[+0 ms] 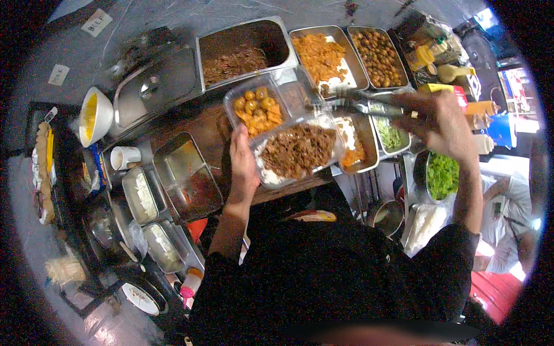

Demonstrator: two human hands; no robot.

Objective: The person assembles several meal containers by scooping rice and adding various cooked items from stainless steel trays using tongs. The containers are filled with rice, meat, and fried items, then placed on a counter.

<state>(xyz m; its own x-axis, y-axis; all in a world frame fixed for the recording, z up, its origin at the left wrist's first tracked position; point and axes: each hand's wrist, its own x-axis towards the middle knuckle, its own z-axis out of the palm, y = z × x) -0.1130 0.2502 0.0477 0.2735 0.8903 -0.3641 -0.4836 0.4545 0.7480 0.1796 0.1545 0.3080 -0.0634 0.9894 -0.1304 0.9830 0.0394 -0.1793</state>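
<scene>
The left side of the clear divided tray (pixel 298 98) is grasped by the left hand (pixel 243 164), with the fingers spread along its wall; in the right hand (pixel 443 124) metal tongs (pixel 378 109) are gripped, their tips blurred, so whether anything is pinched between them cannot be told. For this handling the tray is best kept level, since it is held from one side and is weighted by the food in it; the tongs are best worked low and slowly, and kept clear of the thin dividers, so that the portions are not mixed or spilled.

The tray is set between the two hands, touched by the left and crossed near its far right corner by the line of the tongs; in its near compartment chopped brown meat (pixel 297 150) is laid over white rice (pixel 268 175), while glossy brown balls (pixel 258 102) and orange shreds (pixel 262 122) are held in the far left one. Just beyond the tongs' grip, a pan of pale green shreds (pixel 391 135) is placed; farther off, a deep metal pan (pixel 281 29) of minced meat is lined up beside a pan of orange food (pixel 317 55).
</scene>
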